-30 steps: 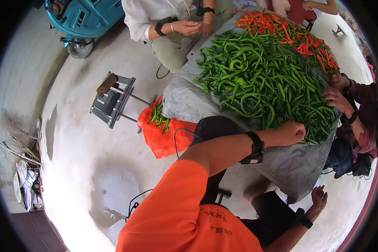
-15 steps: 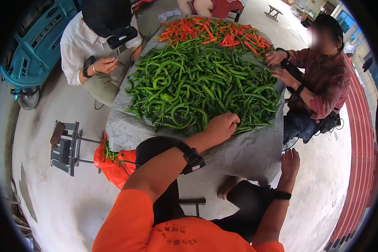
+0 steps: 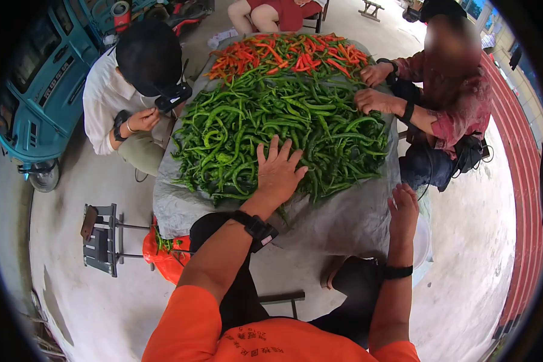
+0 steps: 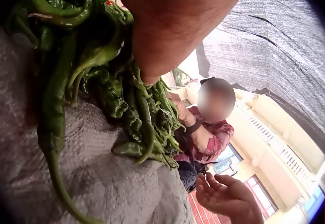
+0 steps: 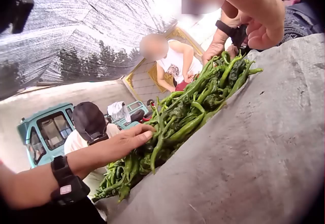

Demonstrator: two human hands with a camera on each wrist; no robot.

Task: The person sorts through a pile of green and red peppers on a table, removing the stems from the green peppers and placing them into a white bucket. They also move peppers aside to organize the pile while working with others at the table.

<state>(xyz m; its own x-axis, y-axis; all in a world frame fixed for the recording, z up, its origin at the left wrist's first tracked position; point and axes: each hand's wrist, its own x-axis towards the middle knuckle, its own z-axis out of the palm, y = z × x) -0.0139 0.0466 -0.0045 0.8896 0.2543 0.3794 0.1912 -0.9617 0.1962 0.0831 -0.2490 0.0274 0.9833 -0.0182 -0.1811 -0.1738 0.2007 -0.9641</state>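
Note:
A big heap of green chili peppers (image 3: 283,120) covers a table draped in grey cloth (image 3: 350,220). Red and orange peppers (image 3: 283,51) lie at its far end. My left hand (image 3: 277,172) lies flat on the near edge of the green heap, fingers spread and holding nothing. The left wrist view shows its palm (image 4: 167,25) pressing on green peppers (image 4: 106,81). My right hand (image 3: 402,206) hovers open beside the table's near right corner, empty. In the right wrist view my left hand (image 5: 127,141) rests on the peppers (image 5: 193,109).
A person in white (image 3: 111,99) sits at the table's left and a person in dark red (image 3: 455,105) at its right, hands in the peppers. An orange bag (image 3: 163,256) of peppers and a folding stool (image 3: 102,238) stand left of my knees. A teal vehicle (image 3: 36,102) is parked far left.
My left hand was a fist at the heap's near edge and now lies spread flat on the peppers. My right hand rose beside the table corner. The head view swung toward the table.

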